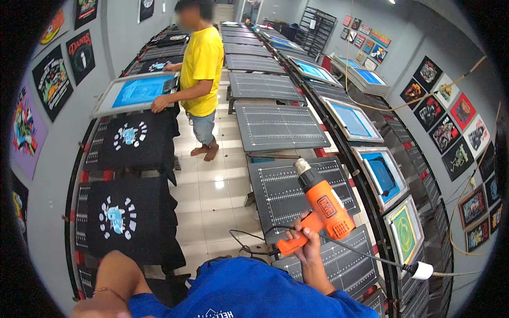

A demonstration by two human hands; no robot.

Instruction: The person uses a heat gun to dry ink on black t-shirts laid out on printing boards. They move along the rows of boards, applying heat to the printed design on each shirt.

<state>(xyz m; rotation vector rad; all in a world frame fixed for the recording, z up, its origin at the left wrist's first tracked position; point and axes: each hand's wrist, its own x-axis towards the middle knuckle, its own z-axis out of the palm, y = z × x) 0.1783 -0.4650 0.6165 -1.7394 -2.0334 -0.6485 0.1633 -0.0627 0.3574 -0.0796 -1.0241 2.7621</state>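
Observation:
My right hand (307,241) is wrapped round the handle of an orange and black heat gun (327,209), its metal nozzle pointing up and away over a gridded grey board (283,185). A black cord runs from the handle's end. My left arm is bent at the lower left, and my left hand (98,307) is at the picture's bottom edge, its fingers mostly cut off. Nearest that arm lies a black T-shirt (143,222) with a light blue and white print, spread on a board. Another black T-shirt (151,140) with a like print lies beyond it.
A person in a yellow shirt (204,69) stands at the left row, both hands on a framed blue printing screen (140,90). More screens (382,175) line the right rail. A white plug connector (422,271) hangs at the lower right. Tiled floor (222,196) runs between the rows.

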